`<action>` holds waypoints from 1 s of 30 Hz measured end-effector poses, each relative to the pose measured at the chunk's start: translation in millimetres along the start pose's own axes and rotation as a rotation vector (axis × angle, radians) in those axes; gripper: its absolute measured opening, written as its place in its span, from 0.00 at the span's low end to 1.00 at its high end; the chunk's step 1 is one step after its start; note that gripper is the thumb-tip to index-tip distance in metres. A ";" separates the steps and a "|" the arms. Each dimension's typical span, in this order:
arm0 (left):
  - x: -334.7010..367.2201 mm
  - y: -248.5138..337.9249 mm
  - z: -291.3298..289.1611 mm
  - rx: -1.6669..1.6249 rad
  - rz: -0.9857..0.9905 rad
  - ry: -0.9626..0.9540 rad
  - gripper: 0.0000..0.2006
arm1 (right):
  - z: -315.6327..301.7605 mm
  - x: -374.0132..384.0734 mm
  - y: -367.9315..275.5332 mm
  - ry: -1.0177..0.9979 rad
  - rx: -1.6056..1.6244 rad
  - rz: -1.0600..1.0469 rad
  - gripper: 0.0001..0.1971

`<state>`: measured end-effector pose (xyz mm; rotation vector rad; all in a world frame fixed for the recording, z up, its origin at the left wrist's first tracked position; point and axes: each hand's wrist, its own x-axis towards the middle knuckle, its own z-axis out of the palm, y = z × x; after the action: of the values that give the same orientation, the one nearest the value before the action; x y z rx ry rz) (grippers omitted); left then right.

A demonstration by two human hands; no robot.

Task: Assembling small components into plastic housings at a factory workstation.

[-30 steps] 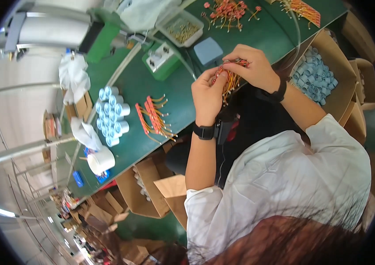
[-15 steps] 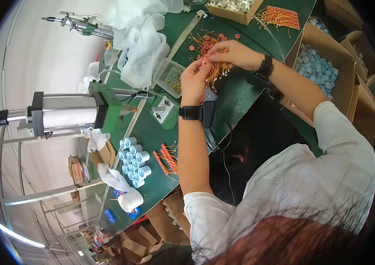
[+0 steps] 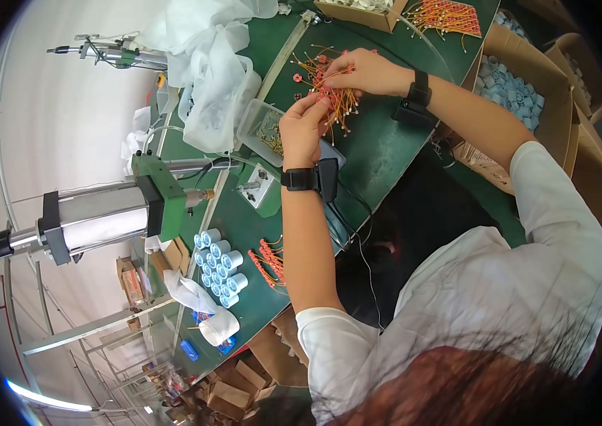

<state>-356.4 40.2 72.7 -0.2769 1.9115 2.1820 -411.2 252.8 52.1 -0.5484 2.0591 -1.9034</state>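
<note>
A pile of small red round parts with thin orange wire leads [image 3: 343, 106] lies on the green bench top, under and between my hands. My left hand [image 3: 304, 129] is closed at the near-left side of the pile, thumb and forefinger pinched on a red part with an orange wire. Over the far-right side, my right hand [image 3: 370, 72] has its fingertips pinched on orange wires. Its palm partly covers the pile. The exact pieces between the fingertips are small and partly hidden. Beside my left hand sits a clear plastic bin [image 3: 250, 128] with small brass-coloured pieces.
A green press with a metal cylinder [image 3: 106, 216] stands at the left. Light-blue cups [image 3: 217, 266] and more wired red parts [image 3: 270, 264] lie nearer me. White plastic bags [image 3: 208, 78] fill the far left. Right, a cardboard box [image 3: 556, 142] holds blue pieces [image 3: 510, 96].
My hands, close together before, are now a little farther apart at the fingertips. The whole view has shifted slightly.
</note>
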 end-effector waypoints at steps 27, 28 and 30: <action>41.7 -2.9 13.7 -0.002 0.213 0.069 0.12 | -11.8 35.2 19.0 -0.207 0.362 0.104 0.15; 43.1 -0.9 13.0 0.001 0.195 0.078 0.12 | -13.6 35.5 18.0 -0.184 0.281 0.076 0.16; 44.8 3.8 13.8 0.008 0.157 0.091 0.11 | -17.0 34.0 10.9 -0.135 0.121 0.020 0.17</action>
<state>-400.2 55.5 65.3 -0.2362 2.0543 2.2968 -449.9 252.9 44.5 -0.6066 1.8465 -1.9088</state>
